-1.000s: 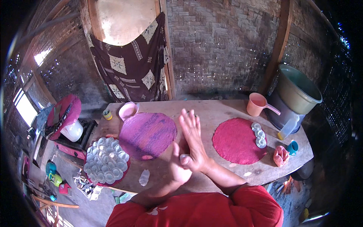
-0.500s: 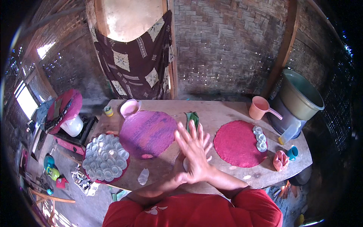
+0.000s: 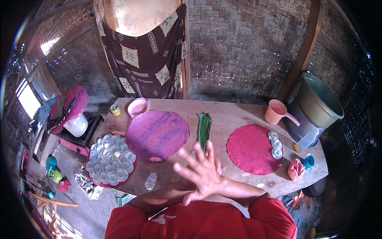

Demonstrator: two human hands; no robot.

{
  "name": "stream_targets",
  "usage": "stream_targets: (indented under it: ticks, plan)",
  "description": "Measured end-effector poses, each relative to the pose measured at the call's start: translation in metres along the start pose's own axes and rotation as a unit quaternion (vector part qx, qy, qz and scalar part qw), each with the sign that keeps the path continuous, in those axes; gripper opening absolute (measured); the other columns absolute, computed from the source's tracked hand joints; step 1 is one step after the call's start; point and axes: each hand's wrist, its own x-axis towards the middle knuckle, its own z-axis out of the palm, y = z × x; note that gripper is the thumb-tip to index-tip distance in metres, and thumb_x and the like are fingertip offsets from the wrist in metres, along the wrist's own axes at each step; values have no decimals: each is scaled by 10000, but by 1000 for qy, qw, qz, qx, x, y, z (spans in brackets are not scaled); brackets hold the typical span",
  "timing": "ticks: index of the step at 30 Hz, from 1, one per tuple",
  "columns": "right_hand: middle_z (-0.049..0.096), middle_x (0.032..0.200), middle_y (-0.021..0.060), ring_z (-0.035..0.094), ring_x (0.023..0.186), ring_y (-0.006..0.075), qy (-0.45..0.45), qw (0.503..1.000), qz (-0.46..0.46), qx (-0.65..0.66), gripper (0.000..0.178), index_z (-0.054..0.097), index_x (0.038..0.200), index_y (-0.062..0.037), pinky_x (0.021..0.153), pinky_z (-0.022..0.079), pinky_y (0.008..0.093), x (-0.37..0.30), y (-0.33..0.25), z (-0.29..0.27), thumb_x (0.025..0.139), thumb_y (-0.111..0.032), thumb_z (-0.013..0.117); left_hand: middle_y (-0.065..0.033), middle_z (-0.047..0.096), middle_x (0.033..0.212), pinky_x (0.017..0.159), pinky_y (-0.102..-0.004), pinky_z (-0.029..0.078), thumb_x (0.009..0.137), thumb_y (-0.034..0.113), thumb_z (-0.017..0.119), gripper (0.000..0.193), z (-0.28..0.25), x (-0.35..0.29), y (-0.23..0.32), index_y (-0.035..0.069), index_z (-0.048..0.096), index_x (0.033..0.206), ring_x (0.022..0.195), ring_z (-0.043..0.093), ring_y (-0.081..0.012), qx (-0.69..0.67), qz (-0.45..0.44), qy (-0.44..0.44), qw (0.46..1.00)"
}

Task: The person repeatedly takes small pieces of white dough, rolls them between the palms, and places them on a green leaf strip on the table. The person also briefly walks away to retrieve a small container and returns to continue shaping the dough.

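Note:
My right hand (image 3: 201,171) is crossed over my left above the near edge of the table, its fingers spread wide and thumb out. Beneath it, most of my left hand (image 3: 218,164) is hidden; only stretched fingers show past the right hand's edge. Whether anything lies between the palms cannot be seen. Just beyond the fingertips is a strip of green leaf (image 3: 204,129). To the right lies a round red mat (image 3: 250,150) with several small clear cups (image 3: 275,144) along its right edge. A round purple mat (image 3: 159,133) lies to the left.
Many clear cups (image 3: 109,161) cover a red round at the table's left end, near a clear plastic piece (image 3: 151,181). A pink bowl (image 3: 138,106), pink dipper (image 3: 275,112), blue cup (image 3: 308,161), pink flower bud (image 3: 296,169) and large bucket (image 3: 320,99) stand around. Fire (image 3: 297,199) burns below right.
Both hands have come down toward my body, and the right hand's fingers have spread and tilted leftward. More of the green leaf shows. The view has shifted slightly.

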Motion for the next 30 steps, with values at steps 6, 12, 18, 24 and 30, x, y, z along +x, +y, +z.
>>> stream_targets:
  ticks: [6,12,18,24,30]
  plan:
    - [314,1508,159,132,1405,480,2,991,-13,136,1034,442,1418,-171,1066,18,668,-10,-23,21,675,-889,374,16,463,719,551,-287,351,853,670,448,564,-106,-56,-12,177,529,1117,606,406,-129,-323,-275,3,905]
    - [359,1459,194,236,1382,418,16,935,145,323,908,409,1401,-52,1093,150,572,-22,-1,68,842,-759,295,17,443,624,558,-308,373,884,653,433,488,-153,-62,22,181,502,778,559,421,-139,-270,-430,118,854]
    - [546,1215,173,582,1055,338,-7,756,507,413,608,478,1212,13,910,461,418,-59,75,77,875,-467,640,-85,441,1410,1099,-532,240,894,591,481,672,-168,-49,75,174,394,1413,1293,385,-276,-94,-371,219,897]
    - [593,986,129,602,859,313,-315,859,397,-81,573,529,1101,-76,772,486,412,-129,104,81,762,-492,729,-111,203,1544,1125,-500,204,866,679,445,867,-218,-37,98,170,156,1505,1395,227,-304,-1,-288,245,926]
    - [589,807,-2,551,607,125,-34,671,460,580,274,517,1108,-95,539,455,255,-76,102,35,894,-189,659,-68,394,1464,1112,-515,281,923,477,491,573,-232,-27,51,192,406,1413,1357,331,-296,-209,-277,169,923]
